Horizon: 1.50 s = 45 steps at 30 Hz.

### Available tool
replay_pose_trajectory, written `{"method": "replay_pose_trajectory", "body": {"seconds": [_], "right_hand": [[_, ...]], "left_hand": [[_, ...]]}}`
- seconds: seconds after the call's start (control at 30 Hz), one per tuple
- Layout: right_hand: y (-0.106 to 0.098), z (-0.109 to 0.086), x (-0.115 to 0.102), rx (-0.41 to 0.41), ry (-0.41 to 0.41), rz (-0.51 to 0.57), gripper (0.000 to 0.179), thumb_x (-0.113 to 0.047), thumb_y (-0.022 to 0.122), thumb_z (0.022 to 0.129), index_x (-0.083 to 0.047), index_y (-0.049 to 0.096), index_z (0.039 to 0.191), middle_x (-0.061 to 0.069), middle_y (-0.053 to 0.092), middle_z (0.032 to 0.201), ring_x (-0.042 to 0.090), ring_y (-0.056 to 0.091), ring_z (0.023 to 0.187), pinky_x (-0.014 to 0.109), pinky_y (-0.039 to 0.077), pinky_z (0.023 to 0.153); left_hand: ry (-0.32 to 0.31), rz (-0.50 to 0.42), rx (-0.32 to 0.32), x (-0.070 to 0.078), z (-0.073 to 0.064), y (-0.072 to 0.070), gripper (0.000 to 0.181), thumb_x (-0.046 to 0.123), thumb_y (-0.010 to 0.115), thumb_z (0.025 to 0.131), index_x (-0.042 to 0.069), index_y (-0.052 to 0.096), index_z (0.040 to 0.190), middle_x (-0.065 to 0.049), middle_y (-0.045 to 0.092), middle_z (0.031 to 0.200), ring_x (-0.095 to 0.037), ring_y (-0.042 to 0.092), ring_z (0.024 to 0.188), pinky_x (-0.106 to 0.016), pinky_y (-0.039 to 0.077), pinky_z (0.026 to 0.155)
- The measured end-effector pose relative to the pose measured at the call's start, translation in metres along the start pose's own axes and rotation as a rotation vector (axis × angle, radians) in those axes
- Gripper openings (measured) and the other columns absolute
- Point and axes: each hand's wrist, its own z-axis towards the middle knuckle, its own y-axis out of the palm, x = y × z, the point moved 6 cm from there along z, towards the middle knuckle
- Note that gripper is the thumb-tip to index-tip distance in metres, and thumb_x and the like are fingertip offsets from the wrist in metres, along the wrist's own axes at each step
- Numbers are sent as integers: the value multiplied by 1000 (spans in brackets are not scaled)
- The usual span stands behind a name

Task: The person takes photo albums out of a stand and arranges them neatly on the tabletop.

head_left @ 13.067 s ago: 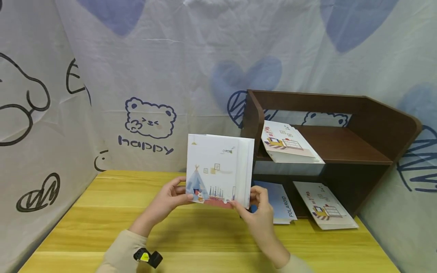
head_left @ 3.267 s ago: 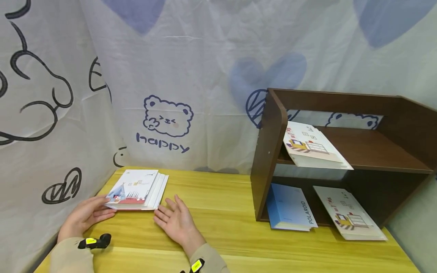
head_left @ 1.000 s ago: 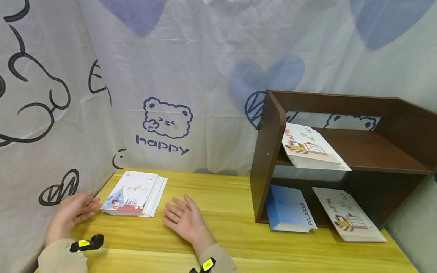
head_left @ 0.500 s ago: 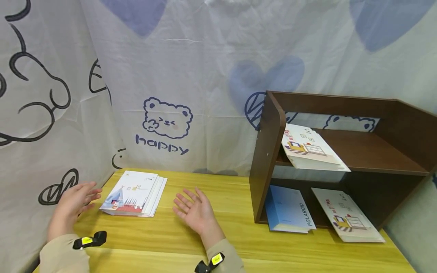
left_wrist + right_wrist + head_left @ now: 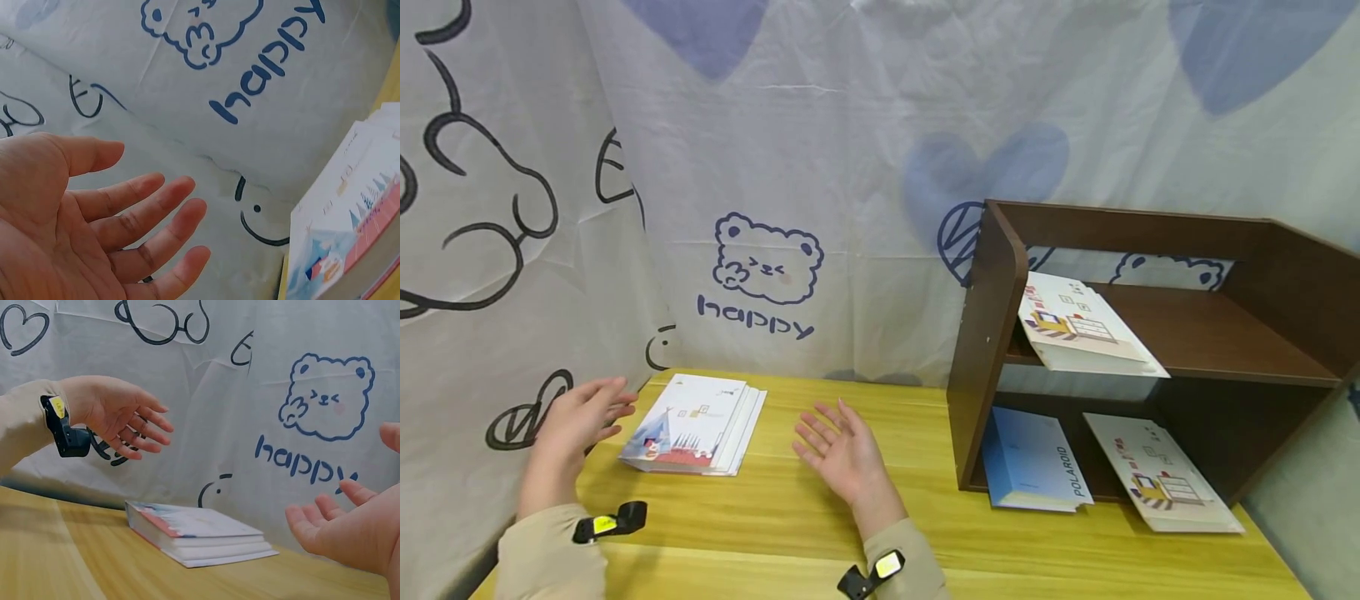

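Observation:
A small stack of white books [image 5: 700, 421], the top cover printed with a blue tent, lies flat at the table's far left corner. My left hand [image 5: 580, 421] hovers just left of the stack, fingers spread and holding nothing. In the left wrist view that hand [image 5: 119, 219] is apart from the books [image 5: 350, 219]. To the right of the stack, my right hand [image 5: 846, 458] is raised palm up with relaxed fingers, touching nothing. The right wrist view shows both hands above table height, with the stacked books [image 5: 200, 534] lying between them.
A dark brown two-tier shelf [image 5: 992, 333] stands at the right. White books [image 5: 1078, 321] stick out from its upper level. Below are a blue POLAROID book [image 5: 1037, 458] and another white book [image 5: 1161, 471], both jutting forward. A printed cloth [image 5: 865, 200] hangs behind the wooden table [image 5: 760, 525].
Earlier both hands held up the tent-covered book; it now lies at the left of the table. Since then both hands have let go, and lately they have risen, the right hand also moving rightward.

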Motion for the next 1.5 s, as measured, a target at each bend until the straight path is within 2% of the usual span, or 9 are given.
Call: {"method": "replay_pose_trajectory", "body": {"seconds": [0.27, 0.53, 0.67, 0.8, 0.9, 1.07, 1.2, 1.3, 1.5], "right_hand": [[5, -5, -14, 3, -31, -120, 59, -36, 44, 102, -1, 31, 146, 21, 33, 150, 32, 40, 134, 49, 26, 120], [7, -9, -27, 37, -91, -258, 48, -32, 48, 101, -4, 42, 139, 20, 41, 144, 29, 46, 126, 44, 40, 110], [11, -12, -33, 46, -134, -327, 51, -32, 51, 99, -2, 41, 139, 18, 46, 138, 29, 48, 124, 43, 42, 108], [14, -15, -39, 40, -174, -398, 45, -31, 54, 98, -4, 45, 133, 16, 49, 133, 27, 51, 121, 43, 42, 107], [18, -18, -43, 32, -198, -453, 41, -28, 53, 99, -4, 46, 132, 14, 51, 130, 25, 52, 118, 44, 42, 107], [26, -24, -50, 24, -231, -571, 44, -24, 53, 98, -1, 44, 135, 11, 53, 128, 25, 51, 120, 42, 44, 105], [33, -30, -56, 25, -251, -670, 44, -23, 53, 98, -1, 44, 136, 14, 50, 133, 23, 50, 119, 39, 45, 103], [37, -35, -62, 28, -266, -736, 43, -23, 53, 99, -3, 46, 135, 14, 49, 136, 23, 49, 123, 41, 44, 106], [45, -46, -73, 27, -311, -837, 40, -24, 54, 99, -5, 49, 134, 14, 50, 137, 28, 47, 130, 47, 41, 110]], "left_hand": [[24, 22, 27, 23, -7, 7, 81, 60, 34, 98, -1, 28, 151, -28, 47, 143, 8, 54, 87, -41, 54, 90], [74, 20, 53, 39, -12, 12, 77, 58, 34, 99, 0, 32, 150, -27, 49, 142, 10, 52, 86, -36, 55, 88], [70, 8, 65, 46, -15, 16, 77, 59, 33, 99, 2, 32, 150, -25, 50, 142, -12, 61, 103, -38, 53, 90], [72, 6, 81, 51, -17, 20, 75, 58, 31, 100, 3, 34, 149, -23, 51, 141, -32, 55, 120, -35, 51, 88], [88, 14, 90, 56, -20, 22, 71, 56, 30, 100, 4, 36, 149, -23, 53, 139, -25, 59, 113, -29, 51, 85], [130, 11, 94, 65, -25, 25, 68, 56, 32, 100, 7, 42, 146, -21, 56, 135, 2, 57, 95, -20, 50, 81], [164, -12, 105, 73, -29, 25, 67, 56, 35, 100, 7, 46, 143, 1, 66, 112, 11, 56, 87, -15, 50, 78], [182, -31, 110, 79, -32, 25, 66, 55, 37, 100, 5, 48, 142, 19, 60, 100, 14, 56, 84, -11, 49, 77], [222, -44, 116, 90, -39, 28, 63, 53, 37, 101, 5, 50, 140, 26, 58, 95, 14, 57, 86, -10, 48, 77]]}}
